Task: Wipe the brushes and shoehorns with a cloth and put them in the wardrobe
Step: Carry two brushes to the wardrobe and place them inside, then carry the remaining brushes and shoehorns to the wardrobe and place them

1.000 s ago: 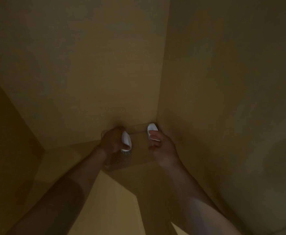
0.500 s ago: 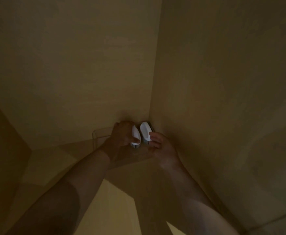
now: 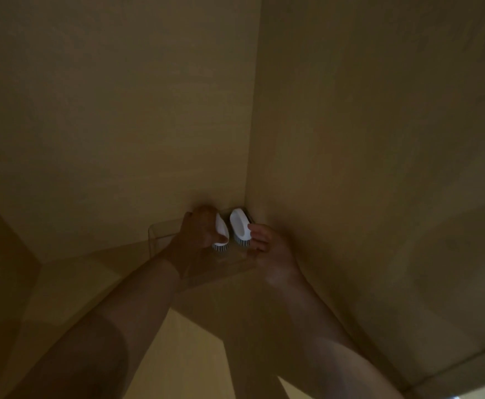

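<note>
Head view: deep in the dim back right corner of the wardrobe (image 3: 379, 139), both arms reach in together. The left hand (image 3: 198, 230) grips one white brush (image 3: 221, 232), its fingers curled over the top of the body, bristles pointing down. The right hand (image 3: 267, 243) holds a second white brush (image 3: 239, 226) by its near end, fingertips (image 3: 254, 227) pinching the rim, the rest of the hand low and behind. The two brushes sit just beside each other, nearly touching, inside what looks like a clear plastic organiser (image 3: 160, 234) standing on the wardrobe floor against the back wall. Whether the bristles already rest on its bottom is hard to tell in this light.

The step in hand seems to be setting both brushes down side by side in that clear box. To do it well, each brush should go down level so the bristles take the weight evenly and neither tips against its neighbour. The right brush is close to the side wall, so it needs a straight descent, not a sideways slide. Release should come only once both feel seated, one hand at a time, lifting the fingers straight up so the light plastic bodies are not dragged over. The see-through walls are easy to knock on the way out.
</note>
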Motion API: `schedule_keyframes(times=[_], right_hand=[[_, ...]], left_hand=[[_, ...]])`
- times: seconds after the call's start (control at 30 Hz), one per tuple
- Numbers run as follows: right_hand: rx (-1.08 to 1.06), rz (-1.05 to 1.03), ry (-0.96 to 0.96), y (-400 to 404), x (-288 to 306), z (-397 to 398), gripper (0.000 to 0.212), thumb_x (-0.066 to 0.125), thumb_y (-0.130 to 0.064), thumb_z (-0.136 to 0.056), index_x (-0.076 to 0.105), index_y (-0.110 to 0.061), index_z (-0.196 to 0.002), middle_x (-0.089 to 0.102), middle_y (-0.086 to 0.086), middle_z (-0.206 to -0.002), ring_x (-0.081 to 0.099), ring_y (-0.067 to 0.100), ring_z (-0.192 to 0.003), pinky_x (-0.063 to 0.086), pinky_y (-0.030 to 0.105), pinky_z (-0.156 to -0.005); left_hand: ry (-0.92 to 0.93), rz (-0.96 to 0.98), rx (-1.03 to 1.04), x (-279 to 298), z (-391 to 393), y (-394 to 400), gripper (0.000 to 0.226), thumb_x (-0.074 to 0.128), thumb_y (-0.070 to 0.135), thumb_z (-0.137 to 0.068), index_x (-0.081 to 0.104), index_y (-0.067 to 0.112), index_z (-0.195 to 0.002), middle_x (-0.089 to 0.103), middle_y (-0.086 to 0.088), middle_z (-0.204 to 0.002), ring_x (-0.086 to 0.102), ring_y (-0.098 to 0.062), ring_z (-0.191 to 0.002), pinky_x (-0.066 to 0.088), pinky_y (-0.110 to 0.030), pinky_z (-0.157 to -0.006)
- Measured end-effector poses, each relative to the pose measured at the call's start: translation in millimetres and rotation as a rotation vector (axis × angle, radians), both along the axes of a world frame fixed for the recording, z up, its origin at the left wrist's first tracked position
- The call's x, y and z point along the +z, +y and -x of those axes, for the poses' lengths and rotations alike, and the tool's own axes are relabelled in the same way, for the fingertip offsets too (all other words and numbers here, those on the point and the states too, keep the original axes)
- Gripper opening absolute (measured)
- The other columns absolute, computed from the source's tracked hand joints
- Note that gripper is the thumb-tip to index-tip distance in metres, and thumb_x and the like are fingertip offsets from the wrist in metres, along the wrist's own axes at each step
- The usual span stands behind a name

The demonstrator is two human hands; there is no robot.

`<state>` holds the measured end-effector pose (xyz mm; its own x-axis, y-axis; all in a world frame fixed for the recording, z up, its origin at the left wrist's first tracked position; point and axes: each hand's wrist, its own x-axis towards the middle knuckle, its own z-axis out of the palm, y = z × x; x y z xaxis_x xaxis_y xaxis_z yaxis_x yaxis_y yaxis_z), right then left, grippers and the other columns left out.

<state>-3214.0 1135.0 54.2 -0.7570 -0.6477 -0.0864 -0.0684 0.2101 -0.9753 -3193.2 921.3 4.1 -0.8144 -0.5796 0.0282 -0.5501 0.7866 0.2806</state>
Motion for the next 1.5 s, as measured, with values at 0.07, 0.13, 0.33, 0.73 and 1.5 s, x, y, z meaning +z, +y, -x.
schedule_keyframes(times=[0.07,0.13,0.33,0.73,1.5], right_hand=[[0.03,-0.042,0.077,0,4,-1,0.051,0.058,0.012,-0.092,0.049,-0.003,-0.14,0.052,0.004,-0.125,0.05,0.016,-0.113,0.044,0.038,-0.106],[0.008,-0.028,0.04,-2,7,-2,0.052,0.056,0.014,-0.091,0.048,0.0,-0.141,0.054,0.01,-0.13,0.051,0.019,-0.115,0.042,0.039,-0.108],[-0.058,0.047,-0.033,-8,15,-7,0.05,0.061,0.015,-0.088,0.053,0.003,-0.136,0.051,0.02,-0.143,0.052,0.029,-0.127,0.041,0.041,-0.112],[-0.032,-0.02,0.167,-3,21,-33,0.05,0.069,-0.003,-0.088,0.058,-0.011,-0.136,0.061,0.003,-0.13,0.058,0.019,-0.123,0.044,0.036,-0.109],[0.483,-0.07,0.431,80,25,-117,0.049,0.062,-0.039,-0.095,0.05,-0.033,-0.141,0.055,-0.007,-0.141,0.052,0.014,-0.129,0.046,0.035,-0.104]], left_hand=[[0.003,-0.012,-0.006,2,-1,0,0.093,0.079,0.058,-0.068,0.041,0.016,-0.142,0.043,-0.005,-0.147,0.041,-0.025,-0.135,0.034,-0.04,-0.107],[0.009,-0.011,-0.016,4,-3,0,0.091,0.078,0.059,-0.069,0.042,0.016,-0.141,0.042,-0.004,-0.148,0.04,-0.025,-0.136,0.035,-0.042,-0.108],[0.183,-0.005,0.065,13,-22,2,0.077,0.072,0.05,-0.082,0.043,0.016,-0.144,0.042,-0.009,-0.149,0.042,-0.029,-0.134,0.031,-0.041,-0.106],[0.277,-0.009,0.21,47,-87,24,0.065,0.062,0.05,-0.088,0.043,0.024,-0.145,0.044,-0.005,-0.148,0.046,-0.025,-0.13,0.034,-0.036,-0.102],[0.409,0.077,0.601,67,-247,220,0.066,0.066,0.047,-0.085,0.043,0.03,-0.144,0.045,0.001,-0.147,0.039,-0.023,-0.137,0.032,-0.043,-0.111]])
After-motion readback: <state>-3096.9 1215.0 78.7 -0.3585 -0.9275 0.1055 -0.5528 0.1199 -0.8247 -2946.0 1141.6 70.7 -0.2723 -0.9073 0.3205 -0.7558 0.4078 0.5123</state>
